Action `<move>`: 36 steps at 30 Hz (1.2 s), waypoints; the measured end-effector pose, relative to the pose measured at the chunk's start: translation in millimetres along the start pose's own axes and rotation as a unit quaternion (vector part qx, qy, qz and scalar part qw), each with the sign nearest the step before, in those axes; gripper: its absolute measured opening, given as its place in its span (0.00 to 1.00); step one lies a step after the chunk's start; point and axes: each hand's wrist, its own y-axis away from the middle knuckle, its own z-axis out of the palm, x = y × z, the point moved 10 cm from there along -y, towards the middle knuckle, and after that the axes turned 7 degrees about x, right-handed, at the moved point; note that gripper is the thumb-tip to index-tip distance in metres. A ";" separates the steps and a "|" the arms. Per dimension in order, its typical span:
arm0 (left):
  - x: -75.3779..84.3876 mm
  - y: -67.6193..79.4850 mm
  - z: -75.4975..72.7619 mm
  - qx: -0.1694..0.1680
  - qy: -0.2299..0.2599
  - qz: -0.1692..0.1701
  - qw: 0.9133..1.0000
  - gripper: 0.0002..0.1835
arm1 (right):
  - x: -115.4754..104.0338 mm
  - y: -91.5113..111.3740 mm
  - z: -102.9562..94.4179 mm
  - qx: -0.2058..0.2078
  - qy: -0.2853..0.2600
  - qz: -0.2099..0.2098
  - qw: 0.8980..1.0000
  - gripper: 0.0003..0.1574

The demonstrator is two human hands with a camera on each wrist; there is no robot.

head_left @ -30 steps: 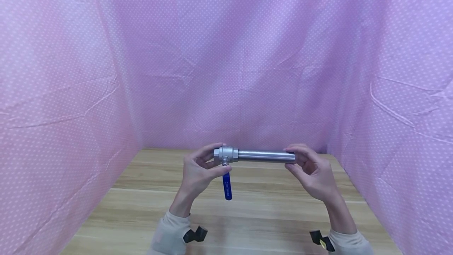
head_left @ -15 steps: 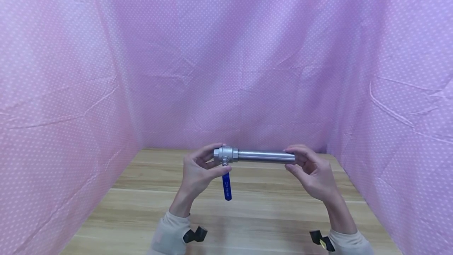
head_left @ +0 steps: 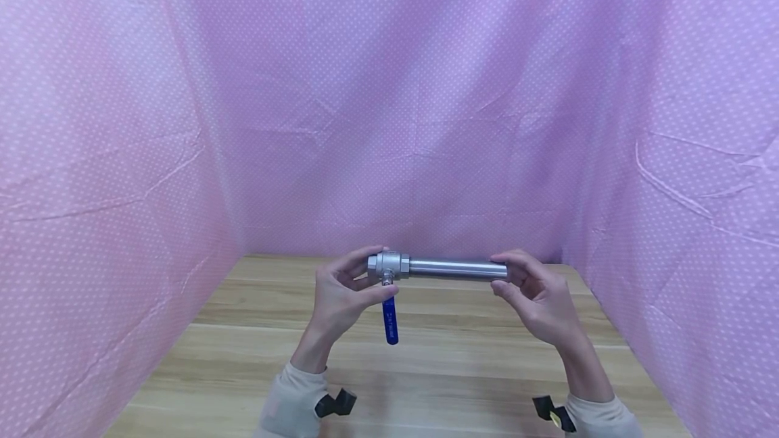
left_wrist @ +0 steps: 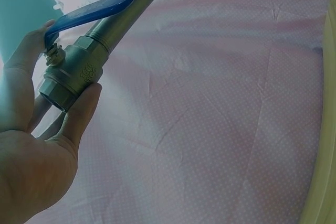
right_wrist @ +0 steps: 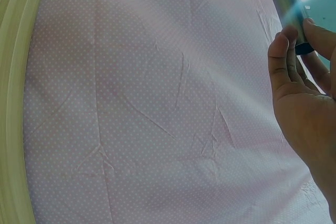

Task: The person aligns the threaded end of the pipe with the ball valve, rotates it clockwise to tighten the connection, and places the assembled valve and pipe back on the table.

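A steel ball valve (head_left: 389, 263) with a blue lever handle (head_left: 391, 320) is joined end to end with a straight metal pipe (head_left: 453, 268), held level above the table. My left hand (head_left: 343, 293) grips the valve body, its thumb against the base of the lever. Threads show where the pipe enters the valve in the left wrist view, near the valve's hex collar (left_wrist: 92, 48). My right hand (head_left: 538, 293) pinches the pipe's far end between thumb and fingers. In the right wrist view the pipe's open end (right_wrist: 304, 49) sits among the right fingertips.
A wooden table (head_left: 426, 370) lies beneath both hands. Pink dotted cloth (head_left: 402, 107) hangs at the back and along both sides. Black camera mounts (head_left: 337, 403) sit at the sleeve cuffs.
The right fingers and thumb have shifted very slightly at the pipe's end. The valve and left hand stay in the same place.
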 end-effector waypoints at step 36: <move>0.5 0.8 0.4 -0.004 0.001 0.005 1.000 0.35 | 5.0 1.5 -1.9 0.005 0.020 0.027 0.999 0.28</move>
